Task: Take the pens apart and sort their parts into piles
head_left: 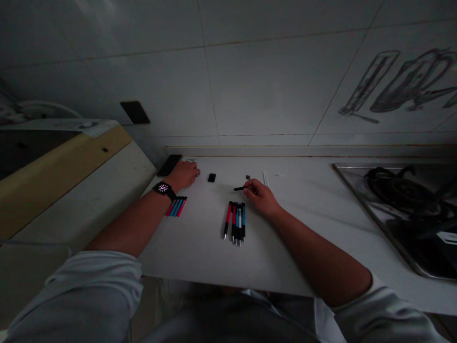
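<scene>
My right hand (262, 196) pinches a slim black pen part (239, 188), which points left over the counter. Just below it lies a row of assembled pens (234, 221) in red, blue and white, metal tips toward me. My left hand (183, 174), with a watch on the wrist, rests at the far left, fingers curled down around a small shiny thing I cannot make out. Right of it sit several short black pieces (212, 177). Red and blue pen barrels (176, 206) lie side by side below my left wrist. Thin white sticks (265, 178) and small dark pieces (247, 177) lie behind my right hand.
A dark phone (169, 165) lies at the back left, beside my left hand. A gas stove (403, 200) with a metal rim is set into the counter on the right. The tiled wall (257, 90) closes off the back, and a pale appliance (117, 157) stands left.
</scene>
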Tool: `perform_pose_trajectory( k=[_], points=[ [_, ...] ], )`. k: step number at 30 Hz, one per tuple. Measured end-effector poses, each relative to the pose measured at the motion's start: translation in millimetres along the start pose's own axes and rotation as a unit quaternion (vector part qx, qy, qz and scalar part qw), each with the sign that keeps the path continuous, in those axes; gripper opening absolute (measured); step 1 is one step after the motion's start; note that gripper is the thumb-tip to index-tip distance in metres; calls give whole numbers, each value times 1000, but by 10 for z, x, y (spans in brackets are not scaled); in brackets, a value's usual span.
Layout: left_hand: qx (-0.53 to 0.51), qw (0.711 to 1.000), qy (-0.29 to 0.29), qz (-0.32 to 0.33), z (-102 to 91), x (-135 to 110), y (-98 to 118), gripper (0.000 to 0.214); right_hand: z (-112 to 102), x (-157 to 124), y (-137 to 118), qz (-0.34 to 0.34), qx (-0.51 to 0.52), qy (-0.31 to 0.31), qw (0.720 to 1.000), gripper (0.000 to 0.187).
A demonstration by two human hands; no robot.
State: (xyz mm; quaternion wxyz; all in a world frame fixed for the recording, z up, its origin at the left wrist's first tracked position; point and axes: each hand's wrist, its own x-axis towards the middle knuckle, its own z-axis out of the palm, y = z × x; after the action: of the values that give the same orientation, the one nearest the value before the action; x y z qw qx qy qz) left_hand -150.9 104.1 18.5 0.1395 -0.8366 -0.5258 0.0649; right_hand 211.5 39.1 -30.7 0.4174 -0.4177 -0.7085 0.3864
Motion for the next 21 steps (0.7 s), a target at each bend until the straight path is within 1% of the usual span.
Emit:
perform_pose_trajectory(
  k=[10,14,21],
  points=[
    [5,1000,-5,2,-2,-9,-30,34,-16,-10,-74,-3,-21,-1,1000,19],
    [-9,1000,6,-3,33,-19,-68,36,-19,-15,-84,4,-32,-2,999,20],
    [-37,999,-1,-8,43,-50,-84,33,-20,-15,-72,-4,-37,-2,999,18]
  ],
)
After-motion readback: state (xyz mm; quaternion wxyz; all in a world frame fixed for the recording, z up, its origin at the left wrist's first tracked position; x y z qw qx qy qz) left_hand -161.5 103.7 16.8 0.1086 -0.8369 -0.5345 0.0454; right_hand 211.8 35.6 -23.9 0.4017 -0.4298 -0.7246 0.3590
